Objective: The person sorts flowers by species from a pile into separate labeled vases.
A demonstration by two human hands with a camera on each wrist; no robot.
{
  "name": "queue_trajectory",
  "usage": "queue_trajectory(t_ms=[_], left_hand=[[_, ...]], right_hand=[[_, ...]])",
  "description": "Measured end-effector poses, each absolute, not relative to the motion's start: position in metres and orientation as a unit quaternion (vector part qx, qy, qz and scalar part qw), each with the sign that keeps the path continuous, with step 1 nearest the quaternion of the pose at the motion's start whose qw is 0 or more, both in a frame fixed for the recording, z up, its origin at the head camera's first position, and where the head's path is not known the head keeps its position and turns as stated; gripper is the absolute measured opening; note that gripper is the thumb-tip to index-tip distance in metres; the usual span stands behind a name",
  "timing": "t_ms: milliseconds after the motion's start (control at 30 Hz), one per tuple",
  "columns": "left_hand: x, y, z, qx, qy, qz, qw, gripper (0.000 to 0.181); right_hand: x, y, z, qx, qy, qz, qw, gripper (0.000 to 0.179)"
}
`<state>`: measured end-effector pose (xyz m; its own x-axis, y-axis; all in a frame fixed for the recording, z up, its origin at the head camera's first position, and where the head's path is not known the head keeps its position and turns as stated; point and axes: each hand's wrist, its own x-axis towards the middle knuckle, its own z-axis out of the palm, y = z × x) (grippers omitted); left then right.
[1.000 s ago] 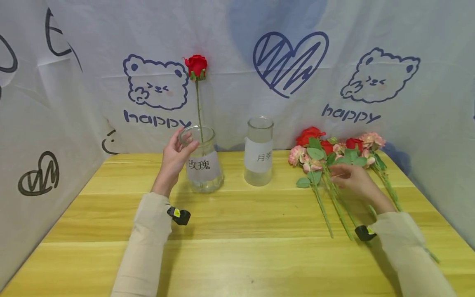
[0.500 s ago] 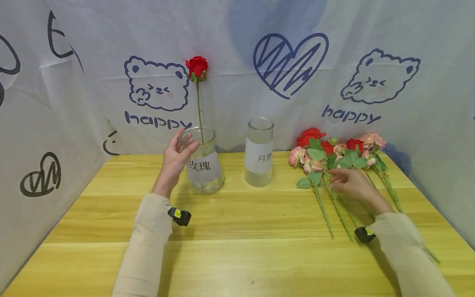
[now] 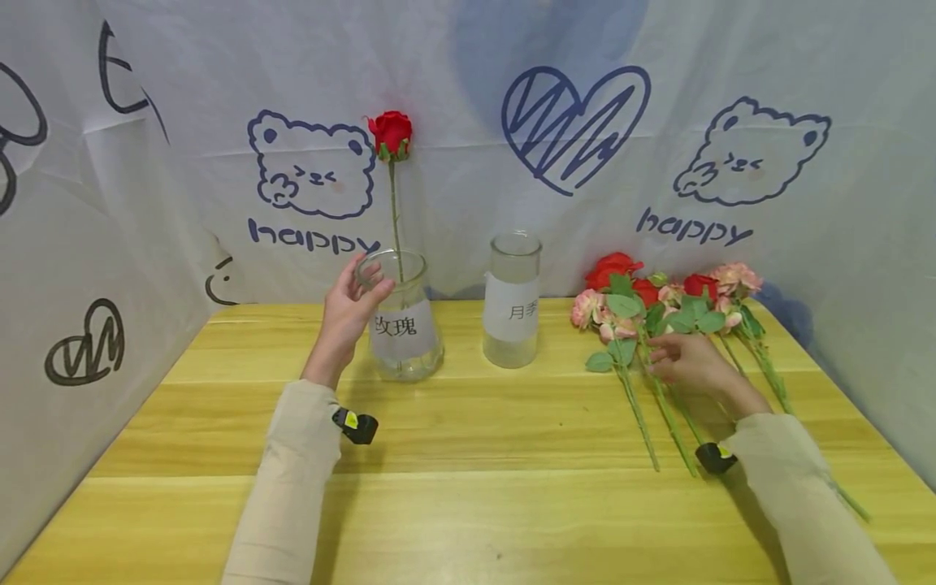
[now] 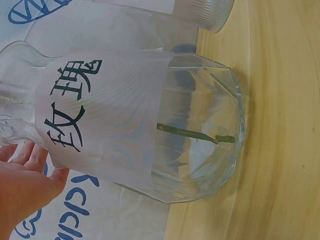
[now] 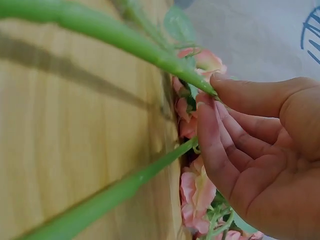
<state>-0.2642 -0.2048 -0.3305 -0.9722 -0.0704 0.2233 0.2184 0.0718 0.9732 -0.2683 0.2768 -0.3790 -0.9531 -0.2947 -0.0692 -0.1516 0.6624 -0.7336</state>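
My left hand (image 3: 345, 307) grips the neck of a flared glass vase (image 4: 200, 165), thumb in front and fingers behind. The vase wears a white paper label (image 4: 115, 135) with dark characters. One red rose (image 3: 392, 135) stands upright in it, its cut stem end (image 4: 190, 133) showing through the glass near the base. Over at the right, my right hand (image 3: 691, 363) is among flowers lying on the table. Its thumb and index finger pinch a green flower stem (image 5: 145, 47). A second stem (image 5: 120, 190) runs below that hand, and pink blossoms (image 5: 197, 190) show behind.
A narrower glass vase (image 3: 512, 349), labelled too, stands between the hands at the back. Red roses (image 3: 613, 268) and pink flowers (image 3: 734, 278) lie at the table's back right, stems toward the front. A white printed cloth (image 3: 453, 187) hangs behind the wooden table (image 3: 468, 504).
Little differs. My right hand has shifted slightly left and down among the stems. My left hand keeps its grip on the vase.
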Motion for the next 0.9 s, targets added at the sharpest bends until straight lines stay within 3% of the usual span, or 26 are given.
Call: queue_trajectory(t_ms=[267,900], left_hand=[[-0.263,-0.205,-0.33,-0.053,-0.723,-0.681,0.104,0.077],[-0.263,-0.205,-0.33,-0.056,-0.723,-0.681,0.104,0.079]], right_hand=[[-0.266,0.279,-0.376,-0.114,0.866,-0.468,0.134,0.057],[-0.264,0.275,-0.358,-0.108,0.814,-0.552,0.142,0.061]])
